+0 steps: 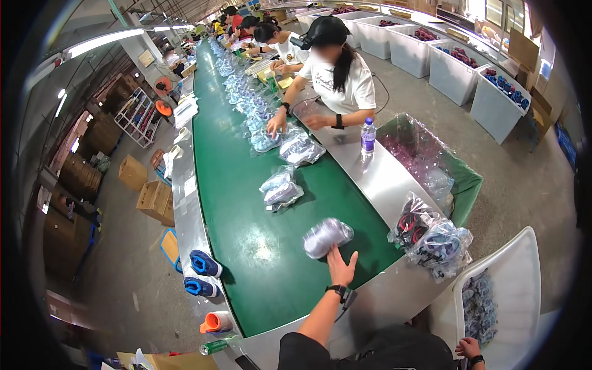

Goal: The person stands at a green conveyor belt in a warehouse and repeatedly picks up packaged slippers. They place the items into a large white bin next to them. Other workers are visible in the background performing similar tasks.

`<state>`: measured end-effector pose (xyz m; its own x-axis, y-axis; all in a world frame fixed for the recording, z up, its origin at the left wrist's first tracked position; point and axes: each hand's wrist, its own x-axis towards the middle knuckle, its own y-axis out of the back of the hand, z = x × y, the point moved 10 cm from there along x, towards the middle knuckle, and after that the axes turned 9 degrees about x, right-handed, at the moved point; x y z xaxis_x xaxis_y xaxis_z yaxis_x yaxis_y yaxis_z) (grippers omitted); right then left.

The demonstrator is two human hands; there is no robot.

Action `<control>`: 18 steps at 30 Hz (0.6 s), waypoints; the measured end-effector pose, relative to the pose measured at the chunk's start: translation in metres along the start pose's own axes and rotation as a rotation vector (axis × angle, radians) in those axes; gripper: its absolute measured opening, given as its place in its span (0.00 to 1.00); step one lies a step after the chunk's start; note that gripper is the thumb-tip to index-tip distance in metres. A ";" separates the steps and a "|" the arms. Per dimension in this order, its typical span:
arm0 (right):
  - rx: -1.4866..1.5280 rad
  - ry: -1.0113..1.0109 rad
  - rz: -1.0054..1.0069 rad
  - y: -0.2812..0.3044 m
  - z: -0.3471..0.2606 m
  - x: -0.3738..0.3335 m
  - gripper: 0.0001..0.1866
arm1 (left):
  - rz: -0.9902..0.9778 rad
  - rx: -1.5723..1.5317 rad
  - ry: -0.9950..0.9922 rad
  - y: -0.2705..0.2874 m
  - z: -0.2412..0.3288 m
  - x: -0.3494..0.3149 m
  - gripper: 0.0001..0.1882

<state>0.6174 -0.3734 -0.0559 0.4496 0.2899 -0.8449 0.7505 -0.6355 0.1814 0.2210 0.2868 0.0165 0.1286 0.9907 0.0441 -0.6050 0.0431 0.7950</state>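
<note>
At the near end of the long green table, the left hand is held palm down with fingers extended and thumb spread to the right, its fingertips set against the near edge of a clear-bagged pale bundle; nothing is seen clasped in it. The bundle, somewhat blurred, is laid on the green surface just beyond the hand, right of the middle, its long axis slanted from near left to far right; which end is the front cannot be told. The right hand is seen low at the right, its fingers partly curled beside the rim of a white bin with bagged goods inside; whether anything is grasped there cannot be told. Farther up the table, a second bagged bundle is placed apart from the first, and beyond it a larger bagged one is found near the hand of a co-worker, from where a crowded row of bagged items is stretched into the distance. On the left metal edge, two dark blue shoes are set with toes turned toward the green surface. On the right metal edge, more clear bags are heaped, and farther off a purple-labelled bottle is stood upright.
</note>
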 end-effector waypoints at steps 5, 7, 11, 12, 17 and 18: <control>-0.059 0.061 0.028 0.000 -0.022 0.005 0.14 | -0.035 -1.625 0.765 -0.035 -0.018 -0.062 0.39; -0.069 0.072 0.034 0.000 -0.025 0.010 0.15 | 0.109 -1.737 0.710 -0.037 -0.039 -0.055 0.39; -0.083 0.094 0.008 -0.006 -0.026 0.015 0.16 | 0.114 -1.643 0.844 -0.043 -0.061 -0.046 0.32; -0.112 0.133 -0.011 -0.011 -0.031 0.013 0.15 | 0.195 -1.527 0.766 -0.031 -0.061 -0.042 0.29; -0.094 0.256 -0.029 -0.023 -0.056 0.009 0.11 | -0.093 -1.642 0.936 -0.045 -0.065 -0.052 0.23; -0.090 0.278 -0.002 -0.025 -0.067 -0.002 0.11 | -0.127 -1.696 0.862 -0.032 -0.041 -0.055 0.24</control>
<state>0.6308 -0.3098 -0.0251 0.5544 0.4838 -0.6771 0.7859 -0.5722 0.2346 0.2008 0.2359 -0.0361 0.1811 0.7347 -0.6537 -0.7173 -0.3561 -0.5989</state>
